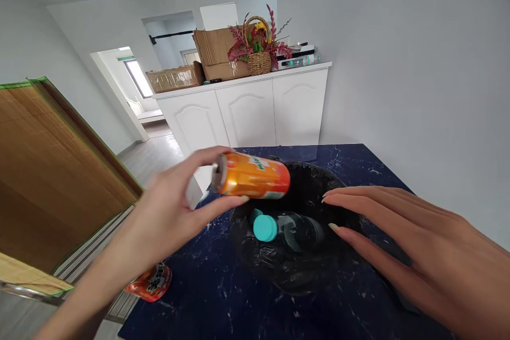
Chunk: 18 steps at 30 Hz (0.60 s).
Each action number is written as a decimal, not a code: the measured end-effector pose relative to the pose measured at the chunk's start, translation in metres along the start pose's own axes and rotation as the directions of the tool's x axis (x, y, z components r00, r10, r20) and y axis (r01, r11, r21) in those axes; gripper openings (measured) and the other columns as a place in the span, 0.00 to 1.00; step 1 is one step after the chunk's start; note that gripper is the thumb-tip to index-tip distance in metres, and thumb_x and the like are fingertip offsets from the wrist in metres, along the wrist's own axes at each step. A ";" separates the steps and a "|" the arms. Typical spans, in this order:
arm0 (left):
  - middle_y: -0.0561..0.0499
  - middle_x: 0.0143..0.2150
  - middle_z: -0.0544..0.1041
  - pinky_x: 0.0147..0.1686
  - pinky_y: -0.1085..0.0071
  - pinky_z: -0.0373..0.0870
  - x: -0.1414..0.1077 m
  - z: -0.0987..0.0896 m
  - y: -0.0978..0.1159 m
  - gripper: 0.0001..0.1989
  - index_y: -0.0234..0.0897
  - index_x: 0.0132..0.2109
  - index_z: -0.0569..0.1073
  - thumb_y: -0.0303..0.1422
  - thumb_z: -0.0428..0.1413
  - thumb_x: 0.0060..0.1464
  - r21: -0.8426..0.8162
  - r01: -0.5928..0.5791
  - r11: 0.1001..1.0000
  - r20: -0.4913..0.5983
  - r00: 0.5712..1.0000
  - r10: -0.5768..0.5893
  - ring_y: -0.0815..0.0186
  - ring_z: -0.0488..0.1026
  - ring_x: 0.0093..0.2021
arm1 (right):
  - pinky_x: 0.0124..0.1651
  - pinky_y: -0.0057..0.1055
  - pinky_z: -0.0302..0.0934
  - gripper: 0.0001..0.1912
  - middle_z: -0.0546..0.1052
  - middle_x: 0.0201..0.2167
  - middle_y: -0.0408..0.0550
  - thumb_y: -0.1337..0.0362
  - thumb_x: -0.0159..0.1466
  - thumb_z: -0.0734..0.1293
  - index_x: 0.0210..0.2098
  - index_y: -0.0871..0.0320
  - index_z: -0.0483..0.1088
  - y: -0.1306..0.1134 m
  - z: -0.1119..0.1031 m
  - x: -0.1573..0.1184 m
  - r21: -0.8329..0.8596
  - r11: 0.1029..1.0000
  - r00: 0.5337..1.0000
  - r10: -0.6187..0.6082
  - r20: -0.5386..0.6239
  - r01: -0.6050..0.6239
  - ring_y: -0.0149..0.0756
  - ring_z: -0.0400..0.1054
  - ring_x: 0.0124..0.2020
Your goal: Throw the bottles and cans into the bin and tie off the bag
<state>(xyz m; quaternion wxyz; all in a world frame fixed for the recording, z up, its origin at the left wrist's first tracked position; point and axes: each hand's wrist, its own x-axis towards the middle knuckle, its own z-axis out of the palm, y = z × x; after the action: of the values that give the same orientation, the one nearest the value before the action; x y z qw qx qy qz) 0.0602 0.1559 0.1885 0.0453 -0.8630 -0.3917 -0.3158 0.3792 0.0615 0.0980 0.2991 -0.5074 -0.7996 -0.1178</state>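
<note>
One-handed, holds an orange can (pixel 257 176) nearly level in the left hand (pixel 175 202), clamped at the bare metal end between fingers above and thumb below. Points that end towards 9 o'clock and the base towards 3. Has the right hand (pixel 414 244) well apart, at about 4 o'clock of the can, gripping nothing, with thumb and fingers parted near the rim of a black bag-lined container (pixel 274 271) (whether brushing the bag, cannot tell). Looks, as a judgement, like the middle of a placing step, with the can over the container's 10 o'clock edge and not yet let go. For release inside, would call for a slight shift towards 4 o'clock, room above the teal-capped bottle (pixel 297 231) lying in the opening, and then a loosened left grip. Would also call for a lightly steadied rim. Shows, at 8 o'clock of the container, a red printed item (pixel 155 282) on the dark blue worktop (pixel 215 287), untouched by either of the hands and partly behind the left forearm (pixel 115 265)
</note>
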 end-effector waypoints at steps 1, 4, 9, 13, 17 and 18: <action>0.49 0.62 0.81 0.52 0.60 0.81 0.006 0.010 0.005 0.31 0.47 0.64 0.74 0.55 0.64 0.59 -0.020 -0.025 0.999 0.060 0.998 0.027 0.53 0.82 0.53 | 0.58 0.50 0.75 0.23 0.77 0.64 0.46 0.48 0.77 0.60 0.68 0.43 0.66 0.002 -0.001 -0.001 -0.004 1.000 1.000 -0.018 0.010 0.018 0.49 0.76 0.58; 0.49 0.64 0.80 0.61 0.58 0.76 0.019 0.034 0.014 0.31 0.47 0.67 0.71 0.52 0.63 0.62 -0.069 -0.082 0.994 0.192 0.977 0.094 0.53 0.80 0.59 | 0.57 0.49 0.76 0.24 0.76 0.64 0.46 0.49 0.76 0.62 0.69 0.43 0.65 0.008 -0.004 -0.004 -0.010 0.999 0.998 -0.048 0.030 0.048 0.50 0.77 0.58; 0.49 0.64 0.79 0.61 0.55 0.75 0.017 0.040 0.011 0.29 0.48 0.66 0.72 0.56 0.58 0.65 -0.062 -0.017 0.998 0.278 0.960 0.034 0.51 0.79 0.58 | 0.56 0.50 0.77 0.22 0.77 0.63 0.45 0.50 0.76 0.62 0.67 0.43 0.67 0.009 -0.007 -0.003 0.008 1.000 1.000 -0.015 0.011 0.015 0.52 0.77 0.58; 0.49 0.64 0.79 0.50 0.58 0.79 -0.009 0.020 -0.015 0.31 0.51 0.66 0.73 0.60 0.54 0.64 0.067 0.152 0.986 0.195 0.967 -0.163 0.54 0.82 0.43 | 0.57 0.50 0.76 0.22 0.77 0.63 0.45 0.49 0.76 0.61 0.66 0.43 0.67 0.009 -0.008 -0.002 0.012 1.000 1.000 0.000 -0.004 0.001 0.51 0.77 0.58; 0.49 0.61 0.82 0.40 0.60 0.78 -0.055 -0.001 -0.063 0.36 0.50 0.64 0.75 0.65 0.53 0.58 0.192 0.336 0.922 0.117 0.925 -0.361 0.57 0.80 0.31 | 0.57 0.48 0.76 0.22 0.77 0.63 0.45 0.49 0.76 0.61 0.67 0.43 0.67 0.008 -0.010 -0.002 0.015 1.000 1.000 -0.014 0.016 0.014 0.50 0.77 0.58; 0.50 0.61 0.81 0.41 0.59 0.78 -0.069 -0.006 -0.076 0.36 0.51 0.64 0.74 0.65 0.54 0.59 0.217 0.384 0.897 0.113 0.903 -0.414 0.56 0.80 0.31 | 0.57 0.47 0.77 0.22 0.77 0.64 0.45 0.50 0.76 0.62 0.67 0.43 0.67 0.007 -0.010 -0.002 0.016 1.000 0.999 -0.025 0.025 0.025 0.50 0.77 0.58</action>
<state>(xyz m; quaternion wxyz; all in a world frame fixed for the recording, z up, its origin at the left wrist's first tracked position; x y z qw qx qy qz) -0.0300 0.1614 0.1402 0.0303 -0.7778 -0.5914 -0.2108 0.3898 0.0581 0.1038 0.2914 -0.4965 -0.8104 -0.1087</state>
